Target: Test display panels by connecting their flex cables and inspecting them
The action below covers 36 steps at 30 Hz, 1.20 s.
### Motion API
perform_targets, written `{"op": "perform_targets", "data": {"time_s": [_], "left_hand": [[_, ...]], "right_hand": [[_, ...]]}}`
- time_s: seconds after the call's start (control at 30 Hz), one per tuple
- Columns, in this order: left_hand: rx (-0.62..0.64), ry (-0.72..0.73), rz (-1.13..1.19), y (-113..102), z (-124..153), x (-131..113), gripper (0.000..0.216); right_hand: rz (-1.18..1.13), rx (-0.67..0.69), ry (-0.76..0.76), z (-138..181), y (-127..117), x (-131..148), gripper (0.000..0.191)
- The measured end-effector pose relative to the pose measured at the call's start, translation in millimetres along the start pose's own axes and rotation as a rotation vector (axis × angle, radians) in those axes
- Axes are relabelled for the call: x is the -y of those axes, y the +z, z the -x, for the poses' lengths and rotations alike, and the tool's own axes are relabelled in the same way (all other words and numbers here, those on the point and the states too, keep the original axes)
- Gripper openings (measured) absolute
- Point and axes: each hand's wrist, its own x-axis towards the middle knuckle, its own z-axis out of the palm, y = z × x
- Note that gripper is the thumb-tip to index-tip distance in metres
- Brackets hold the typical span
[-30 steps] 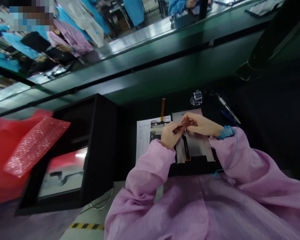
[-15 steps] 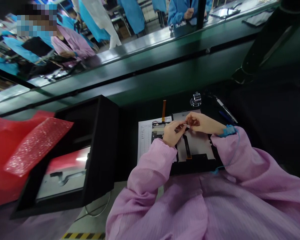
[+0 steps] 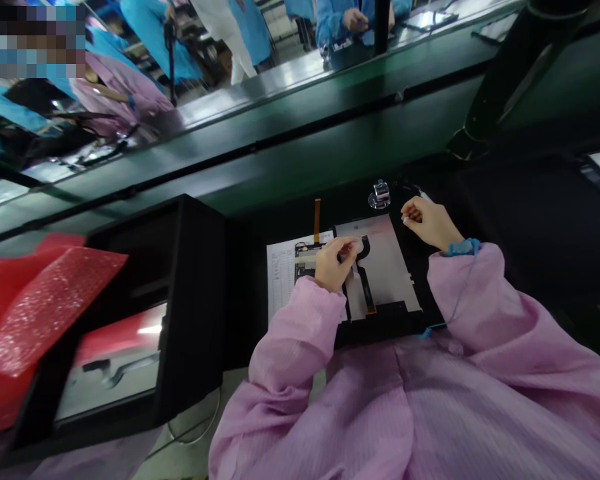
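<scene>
My left hand (image 3: 334, 265) is closed in a pinch above the left part of a display panel (image 3: 387, 267) with a silvery-grey back. Its fingertips are beside the upper end of a black flex cable (image 3: 365, 283) on the panel; a pale bit shows there, too small to name. My right hand (image 3: 434, 225), in a blue wrist strap (image 3: 463, 247), is off the panel's upper right corner. Its fingers are pinched, with a tiny whitish spot at the tips. Left of the panel, an opened device body (image 3: 305, 261) with an orange ribbon cable (image 3: 317, 220) rests on a printed sheet (image 3: 279, 280).
A metal tally counter (image 3: 380, 195) stands behind the panel. To the left, a black box (image 3: 200, 300) contains another panel (image 3: 115, 383), with red bubble wrap (image 3: 55, 307) over its side. A dark post (image 3: 495, 87) rises at the back right. Co-workers sit beyond the ledge.
My right hand has parted from my left and moved right, off the panel. My left hand stays by the flex cable, whose upper end now shows. The view has shifted slightly.
</scene>
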Motion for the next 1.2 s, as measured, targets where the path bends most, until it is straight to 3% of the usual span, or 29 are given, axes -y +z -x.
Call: {"op": "perform_targets", "data": {"time_s": [0.27,0.47,0.8,1.2], "left_hand": [[-0.010,-0.007,-0.033,0.3,0.0,-0.1,0.013],[0.007,-0.010,-0.029,-0.7,-0.8,0.7,0.013],[0.012,-0.021,-0.070,-0.5,-0.4,0.7,0.014],[-0.002,-0.009,-0.091,-2.7,-0.4,2.3,0.014]], "right_hand": [[0.127,0.001,-0.034,0.8,1.2,1.9,0.018],[0.073,-0.019,0.018,-4.5,2.4,-1.6,0.022],[0.018,0.134,0.100,-20.7,-8.4,1.4,0.023],[0.012,0.118,0.161,-17.2,-11.8,3.4,0.029]]}}
